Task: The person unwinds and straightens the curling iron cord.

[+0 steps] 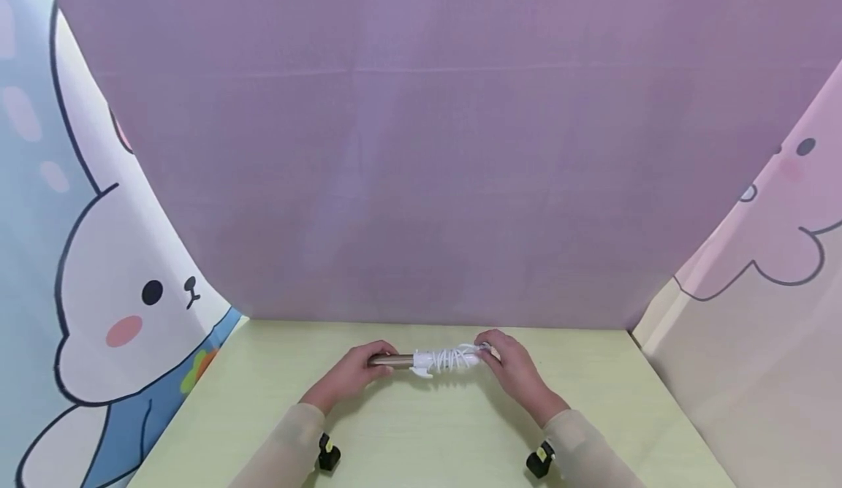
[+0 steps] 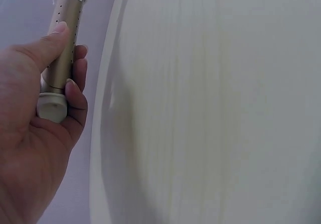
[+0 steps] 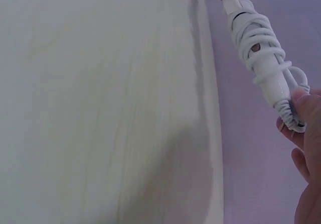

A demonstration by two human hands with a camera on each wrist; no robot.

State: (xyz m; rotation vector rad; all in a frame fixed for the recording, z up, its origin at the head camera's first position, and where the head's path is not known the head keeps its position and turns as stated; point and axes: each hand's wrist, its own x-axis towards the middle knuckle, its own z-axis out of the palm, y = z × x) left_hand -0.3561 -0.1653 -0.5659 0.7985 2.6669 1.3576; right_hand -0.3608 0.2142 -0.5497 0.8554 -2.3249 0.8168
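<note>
A curling iron (image 1: 401, 361) with a gold barrel and white handle is held level above the table, its white cord (image 1: 454, 358) wound around the handle. My left hand (image 1: 358, 371) grips the barrel near its tip; in the left wrist view, the thumb lies along the perforated metal (image 2: 64, 58) and the fingers curl round behind, by the pale end cap (image 2: 52, 106). At the other end, my right hand (image 1: 516, 371) pinches the tail of the handle, where the ribbed cord sleeve (image 3: 287, 114) and a cord loop (image 3: 299, 78) show.
The pale wood-grain table (image 1: 434, 437) spans the space below both hands. Behind it rises a mauve cloth wall (image 1: 421, 181). Cartoon-printed curtains stand at the left (image 1: 131, 254) and right (image 1: 776, 313). Small black devices (image 1: 329, 453) hang at both wrists.
</note>
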